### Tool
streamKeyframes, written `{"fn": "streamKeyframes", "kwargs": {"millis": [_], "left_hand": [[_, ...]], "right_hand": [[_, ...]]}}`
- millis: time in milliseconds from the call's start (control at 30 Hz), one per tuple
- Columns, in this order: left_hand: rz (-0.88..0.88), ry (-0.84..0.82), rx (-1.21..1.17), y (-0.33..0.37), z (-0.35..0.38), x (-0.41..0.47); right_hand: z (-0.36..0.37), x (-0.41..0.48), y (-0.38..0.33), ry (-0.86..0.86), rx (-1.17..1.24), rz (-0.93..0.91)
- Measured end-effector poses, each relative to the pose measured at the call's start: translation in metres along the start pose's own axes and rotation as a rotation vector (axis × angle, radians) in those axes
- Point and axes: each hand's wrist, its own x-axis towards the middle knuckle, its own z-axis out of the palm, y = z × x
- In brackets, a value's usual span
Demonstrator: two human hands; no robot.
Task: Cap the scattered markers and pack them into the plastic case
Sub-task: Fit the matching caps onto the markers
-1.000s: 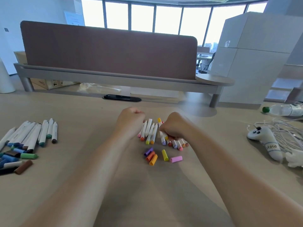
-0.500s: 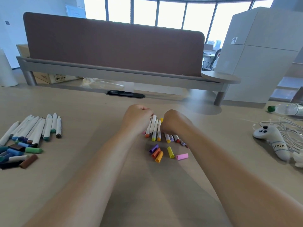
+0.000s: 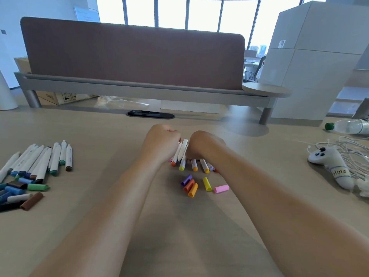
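Hands closer together than half a second ago. Frame left: cool-coloured markers (image 3: pixel 40 162) grouped aside. Centre: left hand (image 3: pixel 162 141) fisted, right hand (image 3: pixel 203 145) curled, likely bunching warm-coloured markers (image 3: pixel 182 150); grips hidden. Loose caps (image 3: pixel 199 184) just below, within reach. Case unseen.

The left hand (image 3: pixel 162 143) slid toward 3 o'clock until its fist nearly met the right hand (image 3: pixel 203 146). The gap between them narrowed, so fewer markers (image 3: pixel 182 151) showed there than a second before. A yellow end at the row's 12 o'clock edge went out of sight.
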Motion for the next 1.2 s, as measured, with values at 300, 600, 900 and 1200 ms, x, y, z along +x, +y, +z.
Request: {"fn": "streamKeyframes", "kwargs": {"millis": [300, 600, 900, 1200], "left_hand": [[0.231, -0.396, 0.436, 0.009, -0.007, -0.014], [0.312, -0.797, 0.811, 0.022, -0.003, -0.037], [0.3, -0.725, 0.819, 0.015, 0.006, -0.036], [0.077, -0.281, 0.002, 0.007, 0.004, -0.014]], "right_hand": [[-0.021, -0.032, 0.046, -0.115, 0.487, -0.031], [-0.003, -0.051, 0.089, -0.093, 0.707, 0.007], [0.004, -0.052, 0.092, -0.107, 0.768, -0.034], [0.002, -0.06, 0.096, -0.172, 0.839, -0.161]]}}
